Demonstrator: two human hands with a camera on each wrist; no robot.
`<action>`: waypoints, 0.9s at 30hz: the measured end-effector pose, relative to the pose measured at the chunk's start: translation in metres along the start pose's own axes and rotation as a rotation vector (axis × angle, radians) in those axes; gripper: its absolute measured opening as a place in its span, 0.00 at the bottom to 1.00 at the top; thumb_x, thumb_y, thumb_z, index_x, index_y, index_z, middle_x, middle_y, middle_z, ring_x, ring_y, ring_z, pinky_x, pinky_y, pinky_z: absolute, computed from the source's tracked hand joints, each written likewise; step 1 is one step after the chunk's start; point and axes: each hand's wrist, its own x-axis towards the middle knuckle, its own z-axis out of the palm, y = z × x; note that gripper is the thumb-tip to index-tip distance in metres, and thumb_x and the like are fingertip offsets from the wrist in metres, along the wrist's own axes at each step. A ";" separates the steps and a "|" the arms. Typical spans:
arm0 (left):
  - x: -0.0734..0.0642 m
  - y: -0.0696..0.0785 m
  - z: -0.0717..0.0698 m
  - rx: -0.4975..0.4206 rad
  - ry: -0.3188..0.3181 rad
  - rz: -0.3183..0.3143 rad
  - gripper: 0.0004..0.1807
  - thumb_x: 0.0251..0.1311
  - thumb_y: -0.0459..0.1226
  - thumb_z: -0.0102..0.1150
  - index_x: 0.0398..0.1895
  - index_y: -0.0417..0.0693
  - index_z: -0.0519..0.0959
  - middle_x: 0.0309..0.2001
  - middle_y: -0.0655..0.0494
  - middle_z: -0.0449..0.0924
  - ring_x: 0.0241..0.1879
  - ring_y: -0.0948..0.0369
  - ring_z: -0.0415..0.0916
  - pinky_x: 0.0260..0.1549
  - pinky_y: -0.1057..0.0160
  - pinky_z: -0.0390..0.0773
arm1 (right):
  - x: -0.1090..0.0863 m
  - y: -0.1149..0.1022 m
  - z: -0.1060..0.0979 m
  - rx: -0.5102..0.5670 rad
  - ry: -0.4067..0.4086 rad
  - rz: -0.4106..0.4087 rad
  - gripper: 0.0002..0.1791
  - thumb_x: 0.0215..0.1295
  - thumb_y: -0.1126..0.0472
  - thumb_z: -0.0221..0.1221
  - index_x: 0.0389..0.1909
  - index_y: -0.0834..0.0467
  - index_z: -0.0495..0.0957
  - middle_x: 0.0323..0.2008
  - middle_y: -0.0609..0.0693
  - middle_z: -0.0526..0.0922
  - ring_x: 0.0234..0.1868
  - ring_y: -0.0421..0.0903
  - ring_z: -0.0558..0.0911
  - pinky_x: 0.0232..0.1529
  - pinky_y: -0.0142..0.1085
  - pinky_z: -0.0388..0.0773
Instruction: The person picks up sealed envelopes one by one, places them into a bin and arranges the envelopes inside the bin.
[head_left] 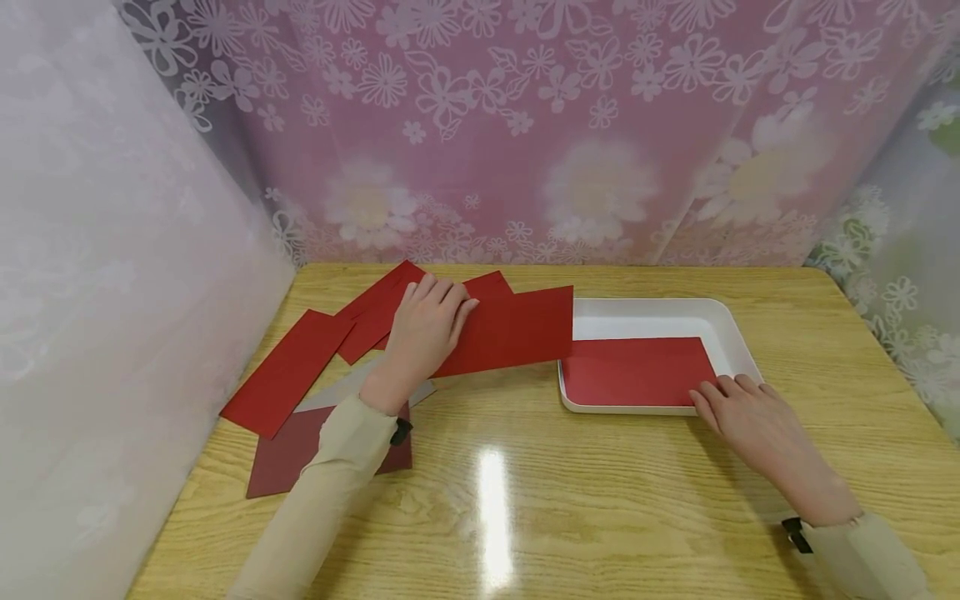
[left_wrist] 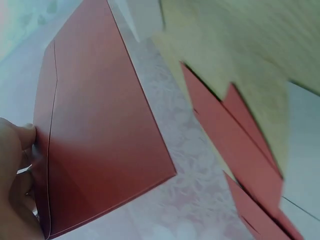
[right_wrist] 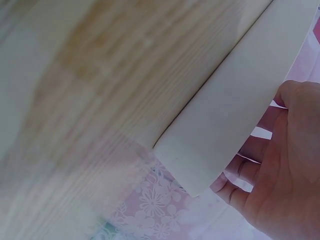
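Note:
My left hand (head_left: 427, 325) pinches one end of a red envelope (head_left: 517, 329), thumb on one face and fingers behind it. In the left wrist view the envelope (left_wrist: 100, 120) shows a flap line along its held side. Its free end reaches to the left edge of a white tray (head_left: 720, 325). Another red envelope (head_left: 637, 371) lies flat in that tray. At the tray's front right corner, my right hand (head_left: 757, 425) rests with bent fingers over the rim. In the right wrist view its fingertips pass behind the tray's wall (right_wrist: 220, 110) and are hidden.
Several red envelopes (head_left: 288, 375) are spread at the left of the wooden table (head_left: 585, 508). A dark red envelope (head_left: 281, 450) and a greyish-white piece (head_left: 352, 385) lie partly under them. Flowered curtains (head_left: 480, 125) close off the back and sides.

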 end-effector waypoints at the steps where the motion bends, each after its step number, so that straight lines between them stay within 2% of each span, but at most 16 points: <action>1: 0.003 0.002 0.000 0.002 -0.001 0.008 0.13 0.75 0.44 0.54 0.40 0.43 0.78 0.35 0.51 0.78 0.38 0.52 0.71 0.35 0.57 0.65 | 0.000 0.000 0.001 -0.002 0.008 -0.003 0.47 0.78 0.39 0.13 0.41 0.63 0.79 0.29 0.54 0.75 0.32 0.56 0.72 0.26 0.47 0.71; 7: 0.027 0.020 0.003 -0.008 0.018 0.062 0.12 0.77 0.42 0.52 0.41 0.43 0.78 0.37 0.51 0.79 0.41 0.53 0.73 0.40 0.58 0.71 | -0.001 0.001 0.000 -0.029 0.013 -0.050 0.44 0.81 0.44 0.14 0.43 0.64 0.79 0.32 0.56 0.76 0.32 0.56 0.72 0.26 0.48 0.73; 9: 0.035 0.027 0.004 -0.018 0.019 0.083 0.11 0.77 0.40 0.51 0.41 0.42 0.78 0.39 0.51 0.79 0.43 0.53 0.74 0.41 0.58 0.72 | -0.002 0.001 -0.001 -0.038 -0.008 -0.062 0.31 0.86 0.52 0.29 0.46 0.65 0.79 0.34 0.57 0.77 0.33 0.57 0.73 0.28 0.49 0.74; 11: 0.043 0.035 0.006 -0.024 0.013 0.104 0.10 0.78 0.39 0.50 0.42 0.42 0.78 0.39 0.51 0.78 0.43 0.54 0.74 0.41 0.59 0.72 | -0.003 0.002 -0.002 -0.043 -0.030 -0.066 0.15 0.80 0.61 0.47 0.48 0.65 0.79 0.36 0.58 0.78 0.35 0.57 0.74 0.30 0.50 0.76; 12: 0.047 0.039 0.007 -0.030 0.009 0.113 0.10 0.78 0.39 0.49 0.43 0.42 0.78 0.39 0.51 0.78 0.43 0.54 0.73 0.40 0.59 0.71 | -0.003 0.002 -0.002 -0.042 -0.039 -0.065 0.11 0.73 0.65 0.54 0.49 0.65 0.79 0.37 0.59 0.79 0.36 0.58 0.74 0.32 0.51 0.76; 14: 0.054 0.047 0.009 -0.041 -0.001 0.126 0.10 0.78 0.38 0.48 0.44 0.42 0.78 0.40 0.51 0.78 0.43 0.54 0.73 0.40 0.60 0.71 | -0.003 0.002 -0.002 -0.035 -0.045 -0.059 0.14 0.62 0.67 0.61 0.49 0.66 0.79 0.37 0.59 0.78 0.36 0.58 0.74 0.32 0.51 0.77; 15: 0.058 0.051 0.011 -0.045 -0.006 0.132 0.11 0.78 0.38 0.48 0.44 0.42 0.78 0.41 0.51 0.78 0.44 0.54 0.73 0.41 0.60 0.70 | -0.002 0.001 -0.002 -0.030 -0.042 -0.056 0.13 0.63 0.66 0.61 0.48 0.66 0.79 0.36 0.58 0.78 0.35 0.58 0.74 0.32 0.50 0.77; 16: 0.062 0.055 0.012 -0.047 -0.008 0.140 0.11 0.79 0.39 0.48 0.45 0.42 0.78 0.41 0.51 0.78 0.44 0.55 0.73 0.42 0.61 0.71 | -0.002 0.001 -0.002 -0.024 -0.036 -0.051 0.11 0.70 0.64 0.57 0.48 0.66 0.79 0.35 0.58 0.78 0.35 0.58 0.74 0.31 0.50 0.76; 17: 0.065 0.059 0.013 -0.048 -0.010 0.144 0.11 0.78 0.39 0.48 0.46 0.42 0.78 0.42 0.52 0.78 0.45 0.55 0.73 0.42 0.61 0.71 | -0.002 0.001 -0.001 -0.018 -0.029 -0.046 0.13 0.77 0.61 0.51 0.47 0.65 0.79 0.34 0.57 0.77 0.34 0.57 0.74 0.31 0.49 0.76; 19: 0.072 0.067 0.017 -0.046 -0.011 0.156 0.11 0.79 0.40 0.48 0.47 0.43 0.78 0.42 0.52 0.79 0.45 0.55 0.73 0.43 0.61 0.71 | -0.001 0.001 -0.001 -0.012 -0.016 -0.040 0.28 0.85 0.51 0.34 0.45 0.65 0.79 0.32 0.56 0.76 0.33 0.57 0.73 0.28 0.48 0.74; 22: 0.083 0.079 0.025 -0.046 0.001 0.169 0.12 0.79 0.41 0.47 0.47 0.44 0.79 0.43 0.53 0.79 0.47 0.56 0.74 0.46 0.62 0.72 | -0.001 0.001 0.000 -0.011 0.000 -0.033 0.43 0.80 0.42 0.17 0.43 0.64 0.79 0.31 0.56 0.75 0.32 0.56 0.72 0.27 0.47 0.73; 27: 0.096 0.100 0.040 -0.066 -0.015 0.168 0.12 0.79 0.40 0.47 0.48 0.46 0.79 0.46 0.53 0.79 0.50 0.56 0.74 0.52 0.63 0.73 | -0.001 0.000 -0.001 -0.018 -0.002 -0.026 0.46 0.78 0.42 0.14 0.44 0.65 0.79 0.32 0.57 0.77 0.32 0.56 0.73 0.27 0.47 0.73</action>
